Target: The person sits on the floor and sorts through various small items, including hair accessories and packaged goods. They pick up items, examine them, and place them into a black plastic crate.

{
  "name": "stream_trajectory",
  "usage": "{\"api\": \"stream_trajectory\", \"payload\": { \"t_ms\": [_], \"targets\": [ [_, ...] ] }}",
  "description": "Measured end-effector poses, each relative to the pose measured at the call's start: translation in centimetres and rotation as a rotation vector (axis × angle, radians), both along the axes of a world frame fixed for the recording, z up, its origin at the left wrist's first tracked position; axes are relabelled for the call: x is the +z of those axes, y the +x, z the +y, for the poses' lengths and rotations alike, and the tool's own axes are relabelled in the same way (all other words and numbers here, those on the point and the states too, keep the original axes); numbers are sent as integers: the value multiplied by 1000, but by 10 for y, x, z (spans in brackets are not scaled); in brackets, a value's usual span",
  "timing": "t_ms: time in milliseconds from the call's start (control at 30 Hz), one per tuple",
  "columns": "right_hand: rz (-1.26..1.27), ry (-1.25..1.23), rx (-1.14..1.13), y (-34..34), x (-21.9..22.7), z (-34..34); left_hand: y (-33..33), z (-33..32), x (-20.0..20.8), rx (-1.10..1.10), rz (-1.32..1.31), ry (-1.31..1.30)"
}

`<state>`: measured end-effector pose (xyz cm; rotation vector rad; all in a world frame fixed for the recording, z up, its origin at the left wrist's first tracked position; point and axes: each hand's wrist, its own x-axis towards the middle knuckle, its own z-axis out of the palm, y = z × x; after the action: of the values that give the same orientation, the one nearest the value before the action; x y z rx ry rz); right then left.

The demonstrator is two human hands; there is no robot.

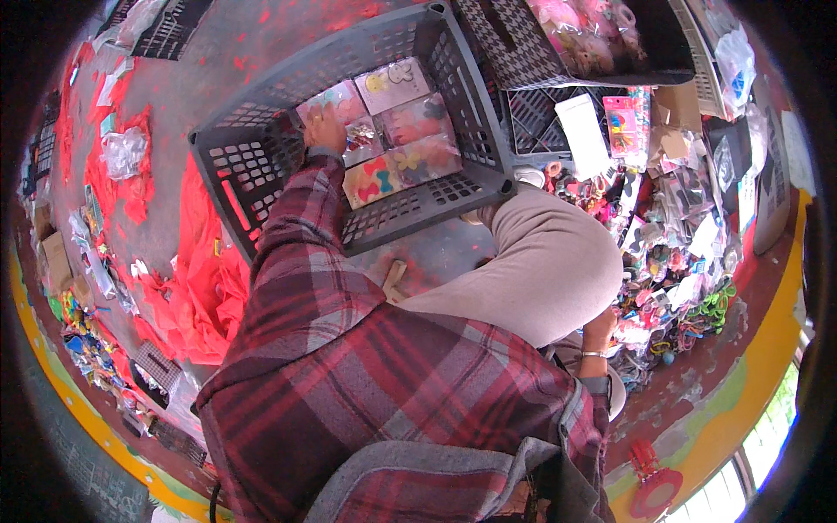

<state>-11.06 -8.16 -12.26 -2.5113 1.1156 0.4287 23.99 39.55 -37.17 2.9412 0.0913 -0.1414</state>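
Left hand inside a gray basket, over flat packets.
The packets lie side by side on the basket's bottom; whether the left hand grips one, I cannot tell. The right hand is beside a heap of small goods, its grip also unclear.

From here I'm seeing the person's left arm stretching forward and away from the body, a plaid sleeve covering it down to the grey cuff. The left hand is pointing away, its back facing up, its grip staying unclear to me. The right arm is hanging low at the side, a pale band circling its wrist. The right hand is showing just beside the bent right leg, its fingers hiding from clear view.
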Motion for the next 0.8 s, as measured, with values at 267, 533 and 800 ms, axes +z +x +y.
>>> {"api": "stream_trajectory", "payload": {
  "t_ms": [267, 533, 800],
  "targets": [
    [-227, 135, -193, -15, 12, -5, -29, 0, 1, -82, 75, -83],
    [-740, 547, -724, -95, 8, -67, 7, -39, 36, -348, -131, 29],
    [-1364, 1122, -1010, -128, 88, -102, -37, -270, 369, -846, -469, -913]
  ]
}}
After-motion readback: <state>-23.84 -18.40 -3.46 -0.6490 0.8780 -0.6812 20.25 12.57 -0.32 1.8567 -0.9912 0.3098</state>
